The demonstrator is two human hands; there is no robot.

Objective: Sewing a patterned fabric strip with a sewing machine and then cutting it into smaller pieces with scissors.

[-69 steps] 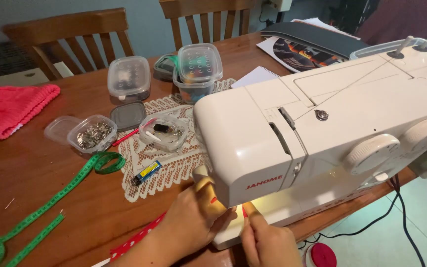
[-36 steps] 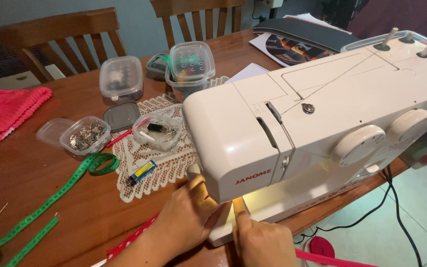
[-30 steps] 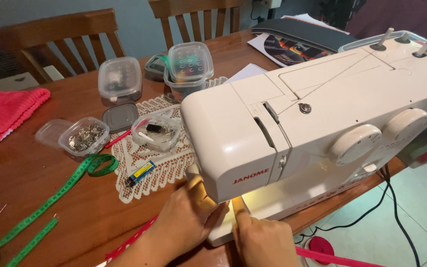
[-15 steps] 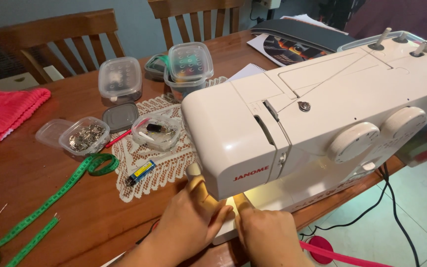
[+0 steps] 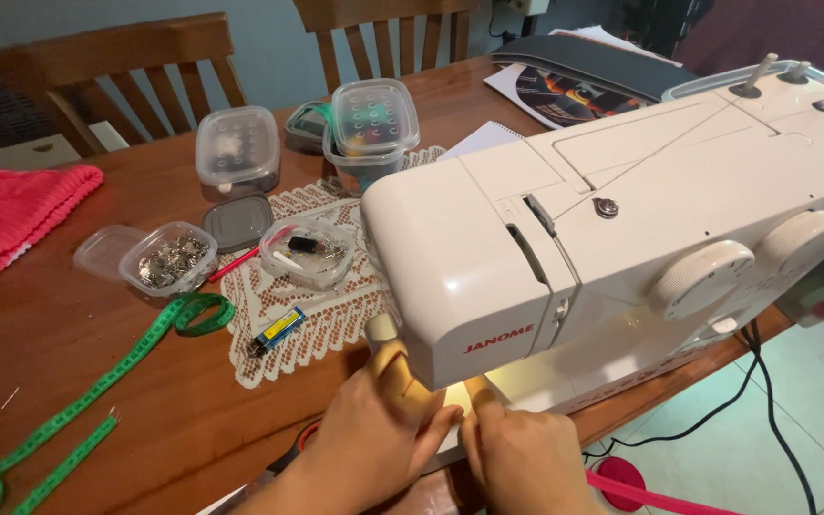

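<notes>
A white sewing machine [image 5: 622,238] with two round dials is sitting on the wooden bench [image 5: 69,353], its lamp glowing underneath. The left hand [image 5: 374,429] and right hand [image 5: 522,458] are lying side by side at its 6 o'clock, fingers [image 5: 395,367] together and stretched flat under the machine's head, reaching toward 12 o'clock; what they are pressing is hidden

You see a white sewing machine [image 5: 641,238] on a brown wooden bench [image 5: 78,334]. A cream lace mat [image 5: 321,315] carries a blue and yellow lighter [image 5: 277,331]. Beside it lies a green tape [image 5: 97,391], and a pink knitted cloth [image 5: 11,212] sits farther off.
</notes>
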